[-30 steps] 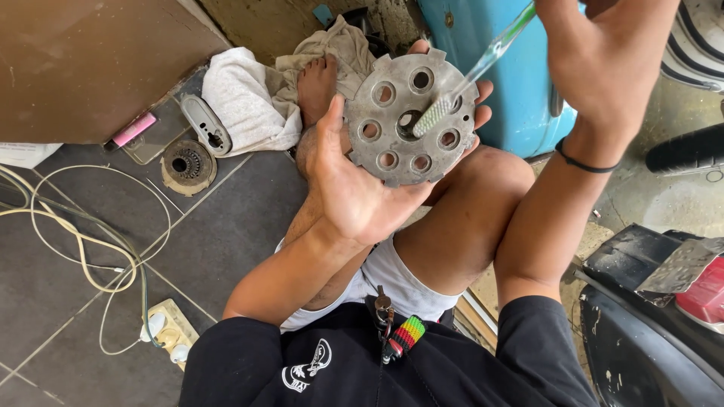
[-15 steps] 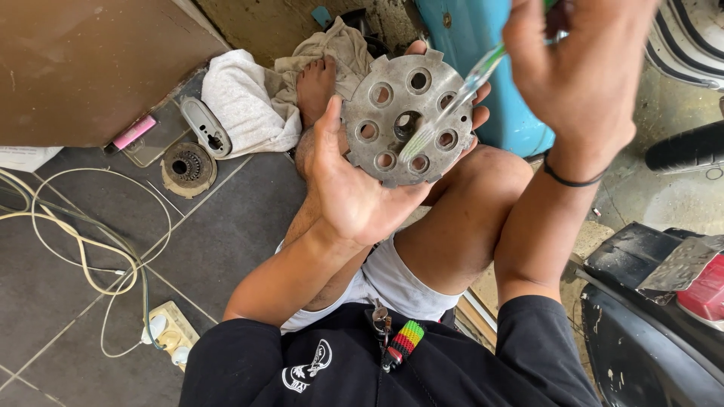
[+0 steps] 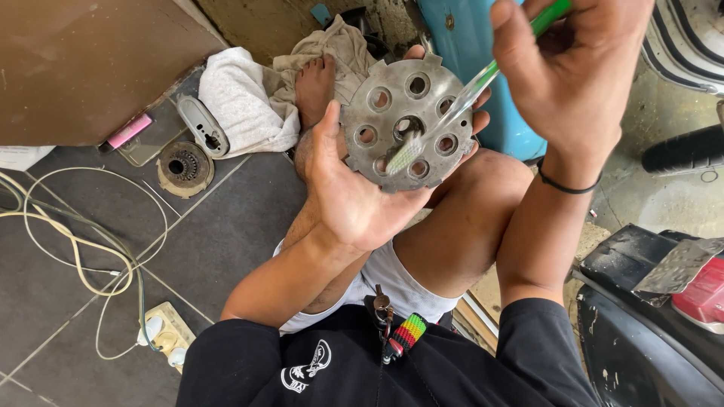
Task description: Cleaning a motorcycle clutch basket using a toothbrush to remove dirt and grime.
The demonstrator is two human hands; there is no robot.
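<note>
Metal disc point(image 3: 407, 120) with round holes sits upright in your left hand point(image 3: 354, 196), palm cupping its lower edge above your bent knee. Your right hand point(image 3: 573, 68) is closed around a toothbrush point(image 3: 452, 113) (clear shaft, green handle), its bristles touching the disc's face near the centre hole. White rags point(image 3: 241, 105) lie on the tiled floor point(image 3: 226, 234) beyond.

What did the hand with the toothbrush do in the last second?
The right hand slid left and a bit lower, tipping the toothbrush so its bristles dropped from near the upper right holes to the lower middle of the round metal plate. Nothing was picked up or let go. The left hand kept holding the plate in the same spot over the knee.
</note>
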